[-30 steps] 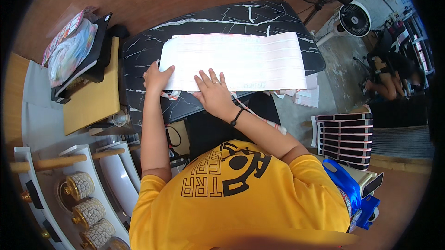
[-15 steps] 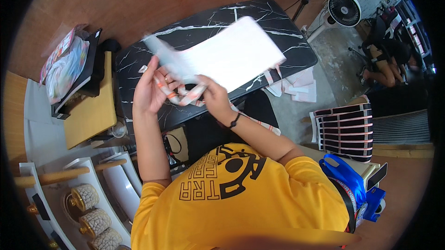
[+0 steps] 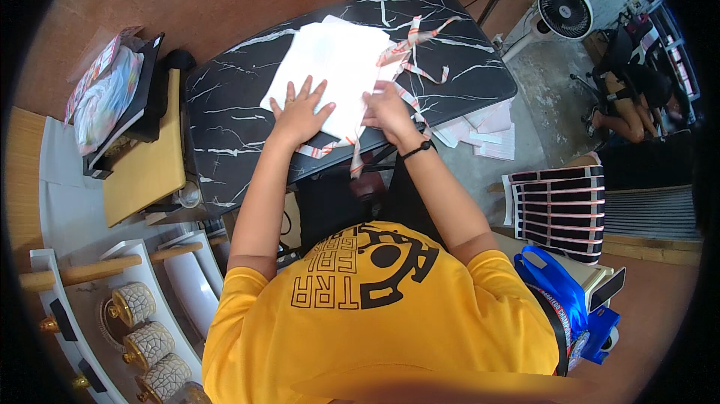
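Note:
A white folded sheet (image 3: 330, 52), cloth or paper I cannot tell, lies on the black marble-patterned table (image 3: 232, 119). My left hand (image 3: 300, 113) rests flat on its near part, fingers spread. At the sheet's right edge my right hand (image 3: 388, 113) is closed, thumb and fingers pinching that edge; the fingertips are partly hidden. White strips with orange stripes (image 3: 414, 43) stick out from under the sheet's right side and curl over the tabletop. Another striped strip (image 3: 357, 158) hangs over the table's front edge below my hands.
Loose papers (image 3: 491, 130) lie at the table's right, low down. A white fan (image 3: 565, 10) stands beyond the right corner. A chair with a black checked cloth (image 3: 555, 209) is at my right. Shelves with patterned jars (image 3: 148, 348) are lower left. A person (image 3: 634, 100) sits far right.
The white sheet has come down flat and shifted left. My left hand has gone from holding striped strips in the air to lying on the sheet; my right hand has moved right to its edge.

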Action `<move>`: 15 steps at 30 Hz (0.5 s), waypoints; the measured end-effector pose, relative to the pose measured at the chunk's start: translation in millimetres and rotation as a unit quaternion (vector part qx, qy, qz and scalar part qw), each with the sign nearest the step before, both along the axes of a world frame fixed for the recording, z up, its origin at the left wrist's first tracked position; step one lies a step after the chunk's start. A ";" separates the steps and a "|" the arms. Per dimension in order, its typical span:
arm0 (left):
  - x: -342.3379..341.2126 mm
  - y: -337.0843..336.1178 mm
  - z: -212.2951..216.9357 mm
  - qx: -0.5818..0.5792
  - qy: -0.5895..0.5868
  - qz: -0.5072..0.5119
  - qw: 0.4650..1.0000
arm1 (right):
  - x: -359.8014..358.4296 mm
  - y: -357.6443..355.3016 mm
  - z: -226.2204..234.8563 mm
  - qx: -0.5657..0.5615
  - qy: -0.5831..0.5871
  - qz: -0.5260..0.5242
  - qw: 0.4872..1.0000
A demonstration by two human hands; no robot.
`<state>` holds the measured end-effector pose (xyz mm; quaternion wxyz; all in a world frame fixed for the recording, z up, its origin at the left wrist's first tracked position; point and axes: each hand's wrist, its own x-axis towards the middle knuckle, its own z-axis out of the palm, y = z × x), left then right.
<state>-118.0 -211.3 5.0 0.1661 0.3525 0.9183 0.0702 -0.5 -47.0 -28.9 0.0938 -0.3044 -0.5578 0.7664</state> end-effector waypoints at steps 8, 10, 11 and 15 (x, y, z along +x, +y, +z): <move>-4.1 -17.4 -6.2 0.012 -0.026 0.007 1.000 | 50.1 -24.7 14.4 0.650 0.123 0.191 0.725; -6.6 -30.5 0.7 0.046 -0.063 -0.034 0.996 | 50.7 -29.0 8.6 0.656 0.093 0.212 0.718; -13.0 -44.3 7.8 0.079 -0.092 -0.066 0.990 | 50.5 -27.3 5.9 0.662 0.126 0.181 0.716; -25.5 -97.8 28.1 0.239 -0.204 -0.092 0.945 | 48.6 -25.6 -1.2 0.606 0.134 0.112 0.776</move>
